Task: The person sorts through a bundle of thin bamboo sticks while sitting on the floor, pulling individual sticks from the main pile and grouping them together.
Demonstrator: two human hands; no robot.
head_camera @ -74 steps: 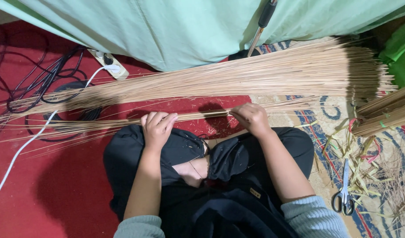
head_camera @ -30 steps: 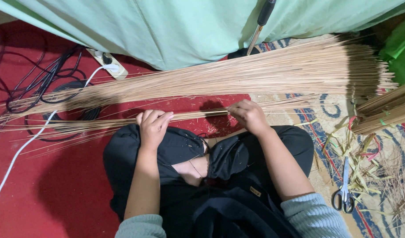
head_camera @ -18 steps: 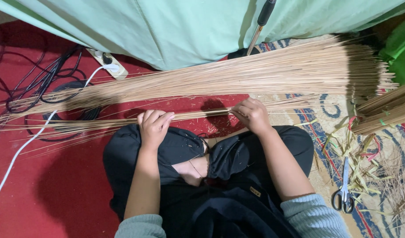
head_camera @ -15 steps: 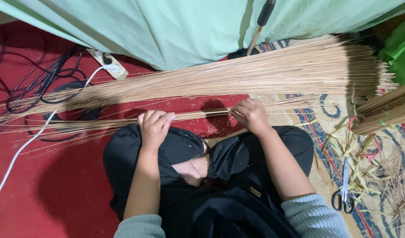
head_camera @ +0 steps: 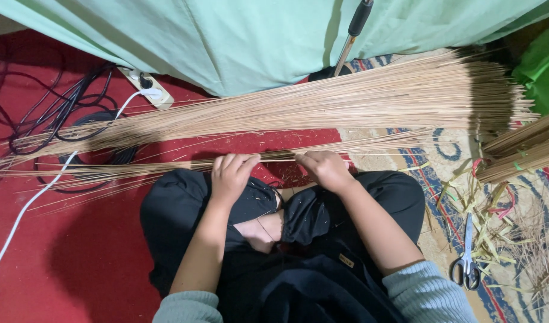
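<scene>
I sit cross-legged in black trousers on a red floor mat. A thin bundle of long tan sticks (head_camera: 167,166) lies across my knees, running left to right. My left hand (head_camera: 231,175) curls over this bundle near its middle. My right hand (head_camera: 325,168) grips the same bundle a short way to the right. Beyond it lies a much larger heap of the same sticks (head_camera: 370,103), fanning out to the right.
A green cloth (head_camera: 238,36) hangs at the back with a metal pole (head_camera: 350,36) in front. A power strip (head_camera: 144,87) and dark cables (head_camera: 53,113) lie at left. Scissors (head_camera: 466,257), leaf scraps (head_camera: 496,215) and tied stick bundles (head_camera: 522,152) lie on the patterned rug at right.
Both hands have stayed on the thin bundle. The right hand has shifted very slightly along it; nothing else has moved.
</scene>
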